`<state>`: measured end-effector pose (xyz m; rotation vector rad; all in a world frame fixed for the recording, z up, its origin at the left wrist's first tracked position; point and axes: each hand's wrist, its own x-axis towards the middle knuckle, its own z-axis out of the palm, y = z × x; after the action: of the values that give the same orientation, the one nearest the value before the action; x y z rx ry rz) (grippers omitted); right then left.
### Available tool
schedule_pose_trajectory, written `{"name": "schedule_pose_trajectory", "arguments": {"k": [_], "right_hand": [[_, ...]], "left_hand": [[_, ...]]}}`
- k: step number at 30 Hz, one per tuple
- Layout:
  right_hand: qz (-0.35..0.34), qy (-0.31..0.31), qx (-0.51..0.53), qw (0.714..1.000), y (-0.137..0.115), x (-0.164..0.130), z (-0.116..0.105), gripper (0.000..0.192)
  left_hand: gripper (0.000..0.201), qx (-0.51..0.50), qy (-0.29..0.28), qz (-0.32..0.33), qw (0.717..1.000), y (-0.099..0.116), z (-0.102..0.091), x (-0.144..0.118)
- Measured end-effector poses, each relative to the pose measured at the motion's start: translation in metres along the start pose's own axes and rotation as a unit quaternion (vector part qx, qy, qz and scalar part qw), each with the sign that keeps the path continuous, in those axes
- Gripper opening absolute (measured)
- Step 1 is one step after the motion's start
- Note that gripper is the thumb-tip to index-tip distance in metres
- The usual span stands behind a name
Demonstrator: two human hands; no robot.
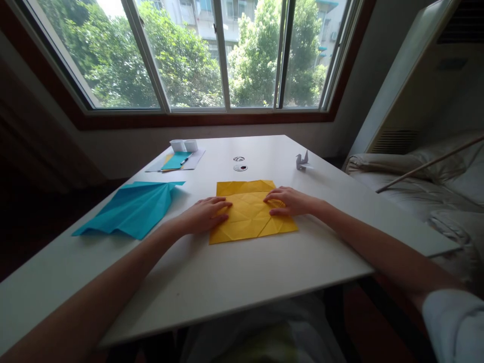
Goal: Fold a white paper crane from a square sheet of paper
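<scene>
A creased sheet of yellow paper lies flat on the white table in front of me, with a band along its far edge and fold lines crossing its surface. My left hand rests on its left edge, fingers stretched over the paper. On the right side of the sheet, my right hand lies with its fingers spread. Neither hand grips anything. To the left is a larger sheet of blue paper, pleated and partly raised from the table.
A folded grey paper bird stands at the back right of the white table. Two small white containers, coloured paper sheets and a pen are at the back left. Two round discs sit mid-table. Beyond is a window.
</scene>
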<state>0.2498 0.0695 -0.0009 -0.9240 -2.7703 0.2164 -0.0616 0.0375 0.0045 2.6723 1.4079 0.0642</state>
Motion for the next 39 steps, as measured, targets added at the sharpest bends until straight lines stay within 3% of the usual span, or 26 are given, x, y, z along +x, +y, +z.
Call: {"name": "schedule_pose_trajectory", "arguments": {"k": [4,7,11,17,24,28,31,34,39], "right_hand": [[0.001,-0.002,-0.002,1.0,0.001,-0.001,0.001,0.05],[-0.011,0.005,-0.005,1.0,0.002,-0.002,0.002,0.049],[-0.026,0.009,-0.005,1.0,0.002,-0.002,0.004,0.048],[-0.031,0.016,0.002,0.999,-0.002,-0.001,0.004,0.048],[-0.02,0.02,0.008,1.0,-0.003,0.0,0.004,0.042],[0.057,0.086,-0.024,0.994,0.007,0.001,0.008,0.035],[0.133,0.144,-0.022,0.98,0.019,0.002,0.012,0.055],[0.191,0.123,0.017,0.974,0.027,0.003,0.012,0.066],[0.181,0.078,0.109,0.974,0.027,0.002,0.006,0.044]], "left_hand": [[0.049,0.038,0.035,-0.035,0.998,-0.013,0.001,0.002],[0.052,0.073,0.077,-0.108,0.988,-0.023,0.004,0.003],[0.052,0.049,0.112,-0.169,0.978,-0.028,0.006,0.007],[0.048,-0.136,0.149,-0.169,0.965,-0.025,0.006,0.01],[0.058,-0.274,0.195,-0.102,0.936,-0.024,0.011,0.009],[0.052,-0.325,0.234,-0.104,0.91,-0.023,0.01,0.01],[0.041,-0.334,0.262,-0.099,0.9,-0.022,0.008,0.01],[0.036,-0.35,0.28,-0.095,0.889,-0.021,0.008,0.011],[0.034,-0.378,0.293,-0.093,0.873,-0.021,0.008,0.011]]}}
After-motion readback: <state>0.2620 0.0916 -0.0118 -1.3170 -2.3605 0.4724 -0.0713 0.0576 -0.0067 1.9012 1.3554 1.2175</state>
